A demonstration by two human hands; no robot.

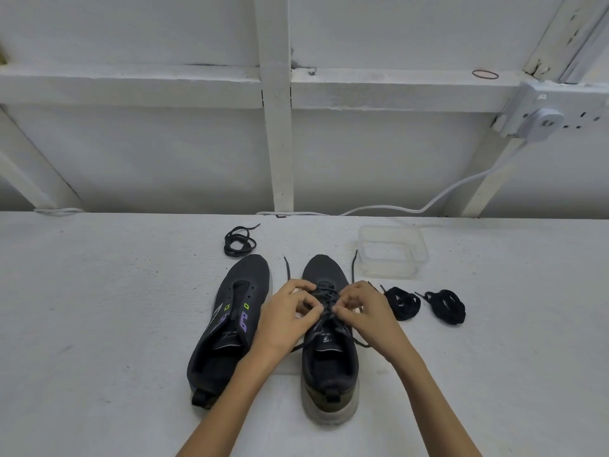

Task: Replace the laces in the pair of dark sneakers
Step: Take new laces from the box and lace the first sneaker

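Two dark sneakers stand side by side on the white table, toes pointing away from me. The left sneaker (pixel 227 321) has no lace and shows purple and green marks. The right sneaker (pixel 329 361) carries a dark grey lace (pixel 324 293) whose two ends trail past its toe. My left hand (pixel 290 316) and my right hand (pixel 362 313) meet over its eyelets, each pinching the lace with curled fingers. A coiled dark lace (pixel 240 241) lies beyond the left sneaker. Two bundled black laces (pixel 402 303) (pixel 445 306) lie right of the right sneaker.
A clear plastic container (pixel 393 252) sits at the back right of the sneakers. A white cable (pixel 428 206) runs along the table's far edge up to a wall socket (pixel 540 122). White wooden framing backs the table.
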